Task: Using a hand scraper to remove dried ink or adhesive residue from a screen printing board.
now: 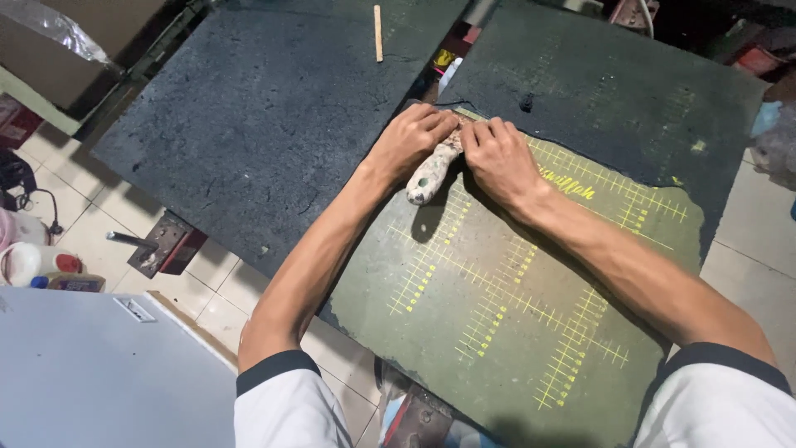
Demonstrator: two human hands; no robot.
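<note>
Here, both hands press a paint-caked tool at the far edge of a marked green mat.

Lowest in the frame, the worn green rectangular cutting mat with yellow ruled lines (497, 315) lies flat, its near part bare and its lower-left edge overhanging the pale tiled floor (207, 290). Toward the centre, the left hand (410, 141) is curled over the head of a tool with a pale, spattered handle (429, 172), and the right hand (497, 158) is closed down beside it, knuckles touching. The blade is hidden, so what it works on I cannot tell, though no cut or scraped strip shows yet. Beyond lies a dark grey rough-surfaced slab (265, 108), mostly bare, with a thin wooden stick (378, 33) near its top edge, well apart. There is open room on the mat toward the lower right, but a gap between slabs sits just behind the hands.
</note>
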